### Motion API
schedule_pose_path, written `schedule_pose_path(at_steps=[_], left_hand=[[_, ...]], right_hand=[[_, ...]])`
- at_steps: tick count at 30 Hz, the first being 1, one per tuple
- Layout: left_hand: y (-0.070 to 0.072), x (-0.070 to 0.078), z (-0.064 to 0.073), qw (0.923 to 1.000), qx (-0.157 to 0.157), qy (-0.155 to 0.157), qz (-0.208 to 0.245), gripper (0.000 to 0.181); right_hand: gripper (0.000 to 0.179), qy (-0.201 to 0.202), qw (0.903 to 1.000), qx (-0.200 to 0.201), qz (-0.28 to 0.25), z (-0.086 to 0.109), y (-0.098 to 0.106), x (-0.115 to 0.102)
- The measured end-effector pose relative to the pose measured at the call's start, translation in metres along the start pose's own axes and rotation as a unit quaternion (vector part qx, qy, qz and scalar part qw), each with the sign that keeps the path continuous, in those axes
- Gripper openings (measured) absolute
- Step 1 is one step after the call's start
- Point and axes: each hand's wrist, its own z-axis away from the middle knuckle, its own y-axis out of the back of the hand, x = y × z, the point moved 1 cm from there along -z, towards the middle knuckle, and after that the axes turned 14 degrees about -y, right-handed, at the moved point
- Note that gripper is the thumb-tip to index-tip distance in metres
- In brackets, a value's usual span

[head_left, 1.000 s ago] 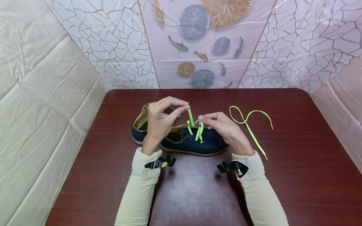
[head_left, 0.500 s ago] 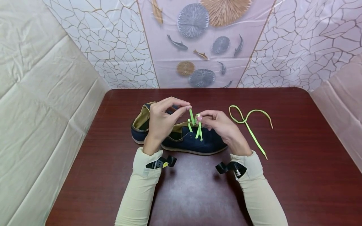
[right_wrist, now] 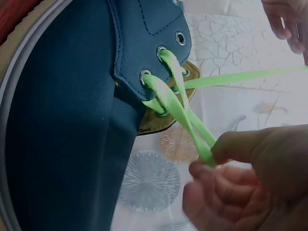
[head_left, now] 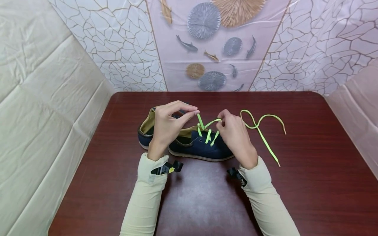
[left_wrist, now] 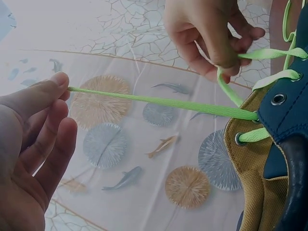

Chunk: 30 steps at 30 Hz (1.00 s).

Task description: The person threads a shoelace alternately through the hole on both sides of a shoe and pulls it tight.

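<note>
A navy blue shoe with a tan lining lies on the table, its toe to the right. Bright green shoelace runs through several of its metal eyelets. My left hand pinches one end of the lace between thumb and forefinger, drawn taut above the shoe. My right hand pinches a loop of the same lace over the front eyelets. In the right wrist view, that loop comes out of two eyelets and meets between thumb and fingers. One eyelet nearest the ankle opening has no lace through it.
A second navy shoe stands behind, partly hidden by my left hand. To the right, a loose green lace lies looped on the dark red table. A patterned cloth hangs at the back edge.
My right hand has moved right and turned over, pulling its lace loop out to the right. The left hand stays almost in place, still pinching its lace end.
</note>
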Motion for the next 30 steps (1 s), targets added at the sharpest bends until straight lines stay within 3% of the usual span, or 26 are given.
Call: schedule_pose_path(at_steps=[4,8,13,18,26,28,30], left_hand=[[0.0,0.0,-0.001,1.0,-0.004,0.0,0.003,0.008],[-0.001,0.001,-0.001,1.0,-0.005,0.0,0.003,0.008],[0.0,0.002,-0.001,0.9999,-0.006,0.004,0.007,0.008],[0.002,0.002,0.001,0.9998,0.001,0.016,0.008,0.007],[0.002,0.0,0.002,0.9992,0.007,0.036,0.014,0.007],[0.001,0.0,0.002,0.9992,0.005,0.035,0.019,0.007],[0.0,0.001,0.001,0.9993,0.006,0.032,0.02,0.007]], right_hand=[[0.018,-0.008,0.9995,-0.013,0.028,0.002,0.004,0.001],[0.015,-0.029,0.9948,-0.098,-0.004,-0.001,0.013,0.004],[0.017,-0.035,0.9762,-0.201,-0.073,-0.006,0.021,0.008],[0.022,-0.039,0.9368,-0.279,-0.207,-0.01,0.014,0.01],[0.027,-0.09,0.8618,-0.308,-0.393,-0.011,0.001,0.01],[0.028,-0.096,0.8492,-0.311,-0.416,-0.011,-0.001,0.011],[0.028,-0.102,0.8456,-0.309,-0.423,-0.011,-0.003,0.011]])
